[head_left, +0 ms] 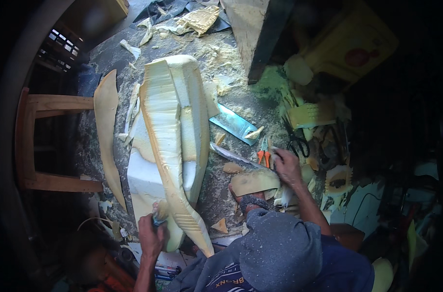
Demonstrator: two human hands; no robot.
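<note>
- Left of centre, on a dark, crumb-strewn floor [212,192], lies a long, pale foam block [190,134], running from near the top of the view down towards the person.
- Lengthwise on top of it rests a ribbed cream strip [160,126], its narrow tail slanting down to the right.
- At the block's near end, the person's left hand [151,236] has its fingers closed around a small brush-like tool [159,212], bluish and blurred.
- Further right, the right hand [288,168] is low over the floor, just beside orange-handled pliers [264,156]; whether its fingers grip anything, I cannot tell.
- Between the block and this hand are a shiny bluish metal plate [235,125] and a long, slim, blade-like strip [233,155].
- Just below the right hand is a curved tan foam sheet [255,182].
- Along the left side, a flat, curved foam piece [108,134] lies apart from the block, next to a wooden stool [26,141].
- Towards the upper right, in shadow, is a yellow container [353,44].
</note>
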